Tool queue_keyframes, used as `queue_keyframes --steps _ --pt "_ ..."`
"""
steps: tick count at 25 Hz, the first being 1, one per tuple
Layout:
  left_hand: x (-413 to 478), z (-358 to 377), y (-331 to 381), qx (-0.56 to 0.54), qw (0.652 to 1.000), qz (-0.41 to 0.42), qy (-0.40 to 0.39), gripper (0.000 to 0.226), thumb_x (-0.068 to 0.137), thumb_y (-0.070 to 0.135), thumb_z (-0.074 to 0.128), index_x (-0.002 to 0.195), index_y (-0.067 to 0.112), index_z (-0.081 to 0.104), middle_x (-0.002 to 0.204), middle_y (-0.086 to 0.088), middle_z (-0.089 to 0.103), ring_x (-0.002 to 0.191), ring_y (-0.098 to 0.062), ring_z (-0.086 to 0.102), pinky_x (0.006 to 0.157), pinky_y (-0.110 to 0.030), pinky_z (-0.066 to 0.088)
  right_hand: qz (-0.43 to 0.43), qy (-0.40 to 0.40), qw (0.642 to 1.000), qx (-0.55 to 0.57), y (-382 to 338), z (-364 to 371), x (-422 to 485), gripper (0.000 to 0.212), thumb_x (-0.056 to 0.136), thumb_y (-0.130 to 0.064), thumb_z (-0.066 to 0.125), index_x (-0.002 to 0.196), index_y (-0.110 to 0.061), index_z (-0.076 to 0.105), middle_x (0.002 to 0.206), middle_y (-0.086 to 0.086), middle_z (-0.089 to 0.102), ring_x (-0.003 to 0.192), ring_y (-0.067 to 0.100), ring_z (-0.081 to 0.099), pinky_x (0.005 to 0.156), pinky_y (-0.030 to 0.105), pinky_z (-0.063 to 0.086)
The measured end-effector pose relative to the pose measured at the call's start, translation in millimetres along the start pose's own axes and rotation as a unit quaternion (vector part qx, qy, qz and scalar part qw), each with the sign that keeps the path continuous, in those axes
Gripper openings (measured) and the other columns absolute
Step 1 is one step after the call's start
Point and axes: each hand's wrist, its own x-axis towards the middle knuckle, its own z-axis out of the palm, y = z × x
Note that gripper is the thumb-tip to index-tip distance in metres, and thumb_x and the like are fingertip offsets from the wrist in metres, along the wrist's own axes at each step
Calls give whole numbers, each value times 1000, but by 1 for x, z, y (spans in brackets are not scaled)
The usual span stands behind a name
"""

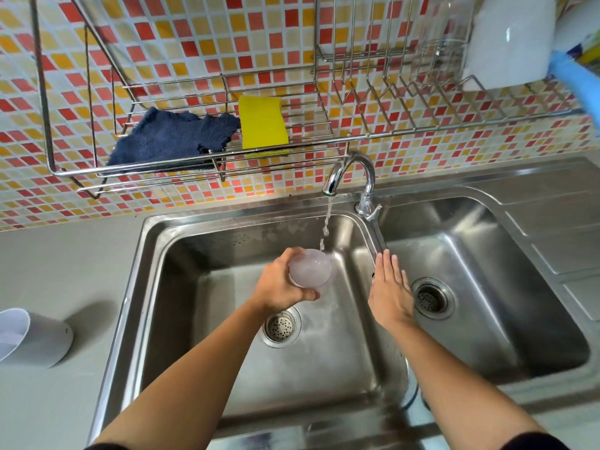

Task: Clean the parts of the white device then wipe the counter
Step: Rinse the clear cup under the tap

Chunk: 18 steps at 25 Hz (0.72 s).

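Note:
My left hand (280, 285) grips a translucent round cup-like part (310, 267) of the device over the left sink basin (181, 287). Water runs from the chrome tap (349, 172) onto the part's rim. My right hand (389, 289) hovers flat with fingers apart over the divider between the basins, just below the tap's long lever (378, 235); it holds nothing. The white device body (35, 336) lies on its side on the grey counter (65, 264) at the far left.
A wire rack (201, 157) on the tiled wall holds a dark blue cloth (168, 138) and a yellow sponge (263, 123). A dish rack (422, 102) at the right carries a white container (509, 43). The right basin (487, 287) has a drain (430, 298).

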Motion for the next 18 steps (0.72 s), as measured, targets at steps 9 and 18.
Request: queue_keyframes --steps 9,18 --pt "-2 -14 -2 -1 1000 13 7 79 44 26 88 115 25 52 113 2 55 97 -15 55 73 -8 39 -9 -40 999 -4 -2 -7 0 62 89 0 37 145 0 10 155 15 9 143 28 8 115 40 14" --pt "-8 -18 -3 343 939 20 14 93 57 46 76 139 32 34 122 -4 32 116 -24 33 92 -48 42 -4 -38 999 -14 -4 -9 -3 62 84 3 44 142 3 22 151 18 22 140 31 21 111 42 25"
